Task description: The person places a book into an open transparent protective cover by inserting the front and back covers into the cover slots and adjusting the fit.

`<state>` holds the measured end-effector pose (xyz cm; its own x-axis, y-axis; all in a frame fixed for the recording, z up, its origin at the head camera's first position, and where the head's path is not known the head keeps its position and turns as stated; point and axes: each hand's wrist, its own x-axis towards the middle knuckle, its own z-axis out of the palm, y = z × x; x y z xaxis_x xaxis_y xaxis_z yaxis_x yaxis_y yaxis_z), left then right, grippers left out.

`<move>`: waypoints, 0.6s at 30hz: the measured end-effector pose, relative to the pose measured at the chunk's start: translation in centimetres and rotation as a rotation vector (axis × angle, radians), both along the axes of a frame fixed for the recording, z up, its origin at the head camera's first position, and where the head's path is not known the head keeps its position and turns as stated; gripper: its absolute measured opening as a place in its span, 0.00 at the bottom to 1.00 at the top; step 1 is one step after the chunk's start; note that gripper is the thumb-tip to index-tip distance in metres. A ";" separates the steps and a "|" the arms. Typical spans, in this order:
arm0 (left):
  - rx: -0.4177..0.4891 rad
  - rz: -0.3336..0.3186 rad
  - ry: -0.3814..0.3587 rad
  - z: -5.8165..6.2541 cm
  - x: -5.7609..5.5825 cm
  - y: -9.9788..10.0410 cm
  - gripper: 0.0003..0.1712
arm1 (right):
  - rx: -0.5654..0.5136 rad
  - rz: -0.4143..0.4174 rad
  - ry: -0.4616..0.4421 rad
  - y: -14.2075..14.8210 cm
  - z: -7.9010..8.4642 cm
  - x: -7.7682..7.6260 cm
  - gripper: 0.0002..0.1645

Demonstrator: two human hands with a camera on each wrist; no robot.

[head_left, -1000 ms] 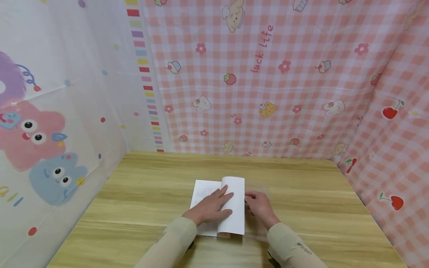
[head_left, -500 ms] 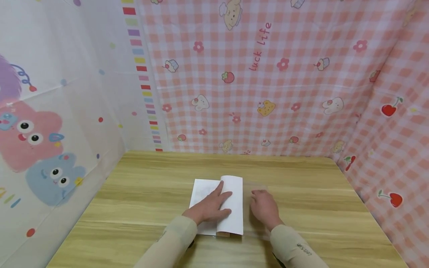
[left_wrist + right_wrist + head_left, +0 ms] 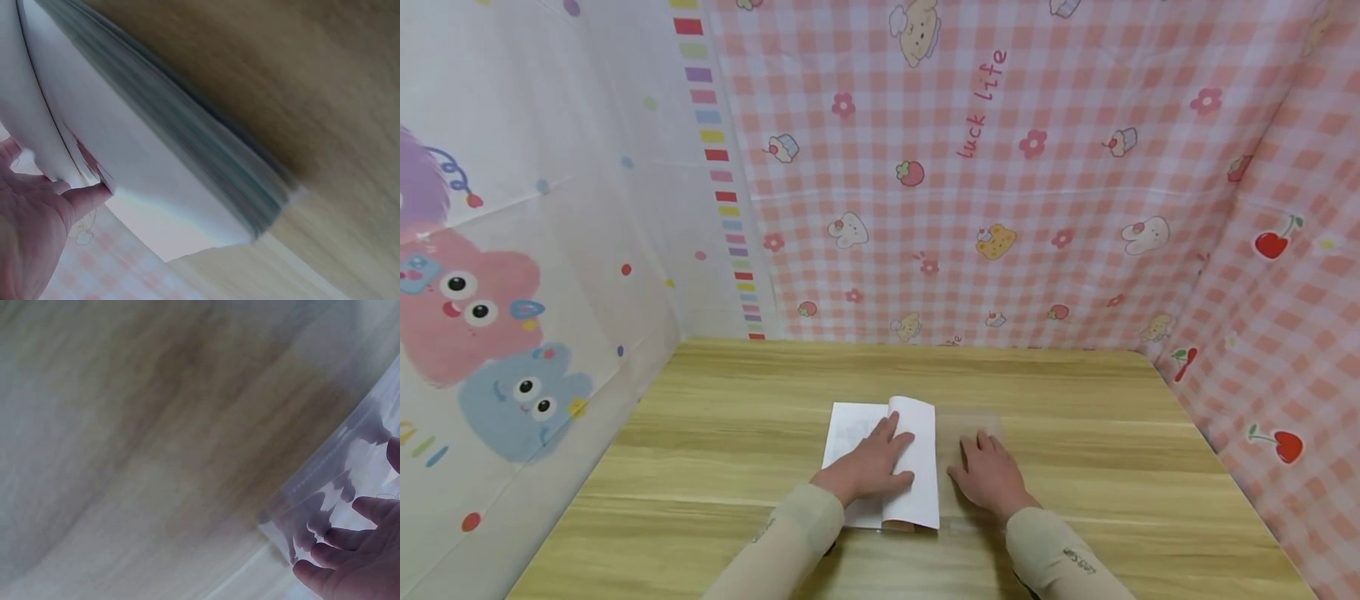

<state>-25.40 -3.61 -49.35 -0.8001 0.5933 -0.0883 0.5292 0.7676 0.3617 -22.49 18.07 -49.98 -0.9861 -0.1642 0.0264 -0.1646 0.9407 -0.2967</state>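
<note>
A thick book (image 3: 917, 500) lies open on the table, its white inner page at the left and a white leaf or cover raised and curving over at the right. My left hand (image 3: 868, 467) rests across it with spread fingers, thumb and fingertips on the curved white part. In the left wrist view the page edges of the book (image 3: 144, 156) show as a thick block. A clear plastic sheet (image 3: 958, 421), apparently a book cover, extends to the right of the book. My right hand (image 3: 992, 475) lies over this sheet, fingers extended; the right wrist view shows fingertips at the glossy plastic (image 3: 312, 509).
The wood-grain table (image 3: 737, 433) surrounds the book on all sides. A pink checked cloth (image 3: 955, 208) hangs behind and at the right, and a white cartoon-print cloth (image 3: 587, 250) hangs at the left.
My right hand has left the book's right edge, drawn back to the right, and flattened onto the plastic with fingers extended. The left hand stays on the book; the raised white part has shifted slightly left.
</note>
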 end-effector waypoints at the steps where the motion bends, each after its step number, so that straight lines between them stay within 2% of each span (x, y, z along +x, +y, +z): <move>1: -0.008 0.002 0.004 0.0 0.0 0.1 0.38 | 0.000 0.002 0.001 0.0 0.0 0.0 0.33; 8: -0.042 0.006 0.024 0.6 0.5 0.5 0.37 | -0.026 -0.001 0.004 0.1 -0.3 0.1 0.32; 18: -0.128 0.017 0.100 -0.3 0.3 1.4 0.38 | -0.029 -0.007 -0.016 0.0 -0.1 0.1 0.31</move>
